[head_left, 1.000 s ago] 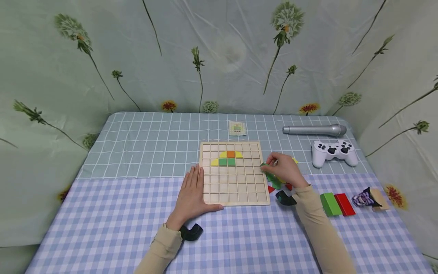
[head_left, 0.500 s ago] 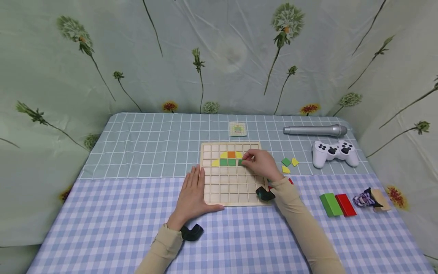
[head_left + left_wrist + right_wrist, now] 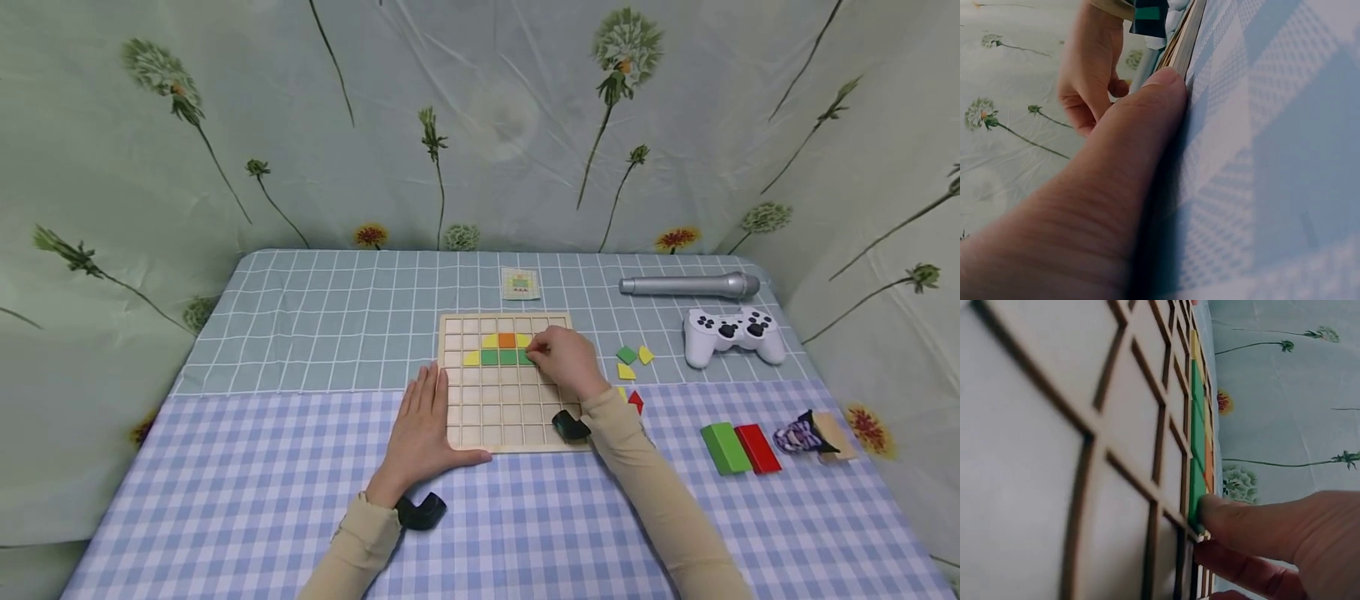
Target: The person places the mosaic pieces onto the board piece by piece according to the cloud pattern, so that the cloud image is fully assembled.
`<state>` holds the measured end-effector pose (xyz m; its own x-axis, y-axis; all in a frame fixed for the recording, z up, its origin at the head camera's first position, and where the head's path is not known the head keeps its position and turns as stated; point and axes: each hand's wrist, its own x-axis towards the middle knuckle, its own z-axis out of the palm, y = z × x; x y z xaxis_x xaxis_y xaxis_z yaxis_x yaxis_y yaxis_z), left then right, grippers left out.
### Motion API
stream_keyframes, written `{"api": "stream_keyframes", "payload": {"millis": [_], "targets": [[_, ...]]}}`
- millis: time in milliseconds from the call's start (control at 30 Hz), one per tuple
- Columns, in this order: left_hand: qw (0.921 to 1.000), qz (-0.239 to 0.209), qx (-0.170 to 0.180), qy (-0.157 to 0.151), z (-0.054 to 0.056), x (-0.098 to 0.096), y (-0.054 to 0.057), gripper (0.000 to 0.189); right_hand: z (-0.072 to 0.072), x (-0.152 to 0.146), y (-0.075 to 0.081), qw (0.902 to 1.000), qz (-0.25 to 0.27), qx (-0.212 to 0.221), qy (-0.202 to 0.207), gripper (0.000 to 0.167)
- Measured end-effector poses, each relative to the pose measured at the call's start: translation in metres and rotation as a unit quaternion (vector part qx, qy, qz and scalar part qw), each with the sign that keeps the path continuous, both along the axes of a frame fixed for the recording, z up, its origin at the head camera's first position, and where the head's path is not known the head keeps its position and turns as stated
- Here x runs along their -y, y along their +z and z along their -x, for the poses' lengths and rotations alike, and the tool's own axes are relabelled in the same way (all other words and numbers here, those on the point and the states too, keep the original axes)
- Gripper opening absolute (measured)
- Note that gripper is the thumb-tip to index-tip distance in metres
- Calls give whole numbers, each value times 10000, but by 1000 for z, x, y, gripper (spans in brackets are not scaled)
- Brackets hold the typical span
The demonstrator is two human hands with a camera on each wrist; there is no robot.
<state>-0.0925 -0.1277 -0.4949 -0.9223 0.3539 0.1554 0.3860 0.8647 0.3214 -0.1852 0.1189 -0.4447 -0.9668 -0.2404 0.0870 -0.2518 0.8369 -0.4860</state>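
A wooden grid board [image 3: 468,417] lies on the table in the head view. My left hand [image 3: 423,421] rests along its left side, fingers straight, the thumb at the near edge. Over the right part of the board, my right hand [image 3: 568,362] pinches a green square tile [image 3: 523,357] at the right end of a row. In the right wrist view the thumb [image 3: 1235,522] touches that green tile, which sits in its cell. Two more green tiles and a yellow tile [image 3: 472,358] continue the row leftward. Above them sit an orange tile [image 3: 507,340] and yellow ones.
Loose green, yellow and red pieces [image 3: 626,372] lie right of the board. A pattern card [image 3: 520,284] is behind it. Farther right are a silver microphone [image 3: 690,286], a white game controller [image 3: 733,336], a green block [image 3: 724,448], a red block [image 3: 757,448] and a purple-faced figure [image 3: 798,435].
My right hand has carried the green tile from the loose pieces leftward onto the board; in the last half second the tile has settled beside the other green ones. The left hand stays put.
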Motion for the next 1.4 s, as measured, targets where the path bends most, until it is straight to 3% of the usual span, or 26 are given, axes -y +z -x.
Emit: {"api": "stream_keyframes", "payload": {"millis": [233, 400, 567, 700, 967, 1233, 1400], "targets": [[10000, 19, 7, 24, 0, 0, 0, 134, -7, -16, -1, 9982, 464, -6, 368, 9], [10000, -44, -4, -6, -1, 0, 1, 134, -16, -44, 4, 9970, 766, 29, 130, 13], [10000, -41, -38, -15, 0, 0, 1, 133, -25, -78, 14, 9974, 409, -38, -586, 14], [10000, -34, -72, 1, 0, 1, -1, 132, -32, -97, 19, 9957, -23, 98, -919, 15], [9999, -13, -114, -25, 0, 0, -3, 133, -40, -111, 21, 9893, -456, 709, -1187, 20], [10000, 62, 28, 9, -1, 0, -1, 133, -39, -113, 15, 9868, -591, 789, -1286, 22], [10000, 48, 40, 20, -2, 0, 0, 132, -38, -111, 14, 9833, -512, 1055, -1393, 24]]}}
